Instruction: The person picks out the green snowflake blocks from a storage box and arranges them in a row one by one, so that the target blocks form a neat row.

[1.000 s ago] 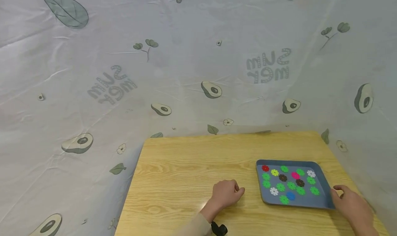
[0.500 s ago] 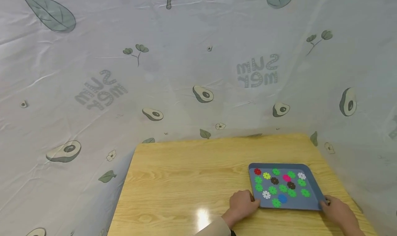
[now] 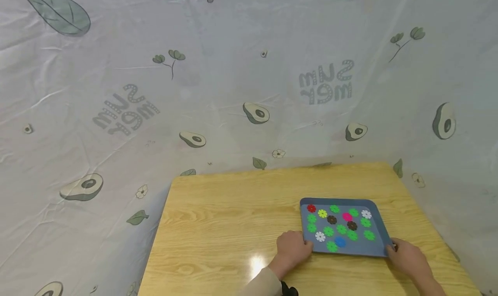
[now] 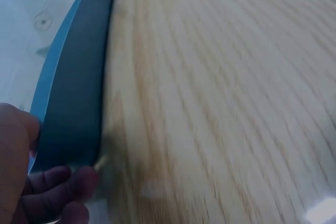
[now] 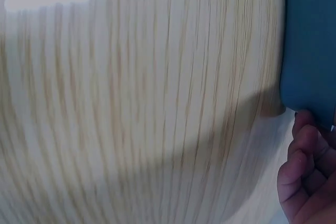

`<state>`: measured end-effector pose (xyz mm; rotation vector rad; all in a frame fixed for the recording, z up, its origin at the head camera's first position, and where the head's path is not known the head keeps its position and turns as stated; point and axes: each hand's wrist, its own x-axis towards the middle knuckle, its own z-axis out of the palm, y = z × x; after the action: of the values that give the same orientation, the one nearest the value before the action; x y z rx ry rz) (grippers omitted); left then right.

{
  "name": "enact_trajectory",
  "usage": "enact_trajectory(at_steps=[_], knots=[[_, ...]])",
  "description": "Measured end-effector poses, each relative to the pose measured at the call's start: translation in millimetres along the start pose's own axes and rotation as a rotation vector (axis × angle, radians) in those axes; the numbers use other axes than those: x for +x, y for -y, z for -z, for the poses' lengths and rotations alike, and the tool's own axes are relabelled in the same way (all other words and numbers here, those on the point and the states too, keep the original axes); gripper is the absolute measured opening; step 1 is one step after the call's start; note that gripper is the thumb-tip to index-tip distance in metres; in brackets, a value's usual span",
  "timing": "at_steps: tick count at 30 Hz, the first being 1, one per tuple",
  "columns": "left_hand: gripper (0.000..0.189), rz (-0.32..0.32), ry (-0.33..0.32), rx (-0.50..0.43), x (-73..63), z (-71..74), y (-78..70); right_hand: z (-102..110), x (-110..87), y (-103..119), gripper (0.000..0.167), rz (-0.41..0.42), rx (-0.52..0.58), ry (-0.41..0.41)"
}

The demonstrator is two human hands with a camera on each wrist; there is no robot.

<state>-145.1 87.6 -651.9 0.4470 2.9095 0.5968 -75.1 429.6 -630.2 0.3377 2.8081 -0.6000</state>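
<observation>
A blue-grey rectangular tray (image 3: 359, 248) lies toward the right of the wooden table. Inside it are several small flower-shaped discs, mostly green, with a red disc (image 3: 311, 208), a yellow disc (image 3: 322, 213), a pink disc (image 3: 347, 217), a blue disc (image 3: 340, 242), and some brown and white ones. My left hand (image 3: 292, 249) grips the near left corner, thumb over the rim and fingers curled beneath, as the left wrist view shows. The near right corner is held by my right hand (image 3: 408, 258), whose curled fingers (image 5: 304, 140) sit under the tray's edge in the right wrist view.
The wood-grain table (image 3: 218, 218) stretches left of the tray. A pale sheet (image 3: 225, 84) printed with leaves and avocados hangs behind the table and along both sides. Something small and black (image 3: 288, 290) is on my left wrist.
My left hand has moved right and taken hold of the tray's left corner; my right hand has taken the right corner. The tray has shifted left with both hands, discs still inside.
</observation>
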Motion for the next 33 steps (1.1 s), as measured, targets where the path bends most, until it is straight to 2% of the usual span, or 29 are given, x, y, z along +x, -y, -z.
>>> enact_trajectory(at_steps=[2,6,10,13,21,28,33], knots=[[0.033,0.017,-0.032,-0.004,-1.2,3.2,8.0,-3,-0.1,10,0.047,0.018,0.006,-0.012],[0.02,0.05,-0.113,-0.081,-4.4,7.0,24.0,-11,2.0,28,0.045,0.042,0.023,-0.033],[0.017,0.072,-0.181,-0.177,-12.2,10.6,37.2,-20,3.6,44,0.046,0.049,0.051,-0.035],[0.014,0.09,-0.213,-0.208,-19.0,12.0,47.5,-27,4.9,54,0.047,0.054,0.061,-0.044],[0.013,0.128,-0.261,-0.227,-29.8,20.2,80.5,-41,10.2,88,0.044,0.091,0.089,-0.065],[0.021,0.17,-0.283,-0.241,-40.9,34.1,114.3,-56,13.0,126,0.047,0.115,0.128,-0.05],[0.026,0.19,-0.309,-0.276,-52.1,41.6,137.9,-68,16.4,150,0.044,0.158,0.153,-0.078]])
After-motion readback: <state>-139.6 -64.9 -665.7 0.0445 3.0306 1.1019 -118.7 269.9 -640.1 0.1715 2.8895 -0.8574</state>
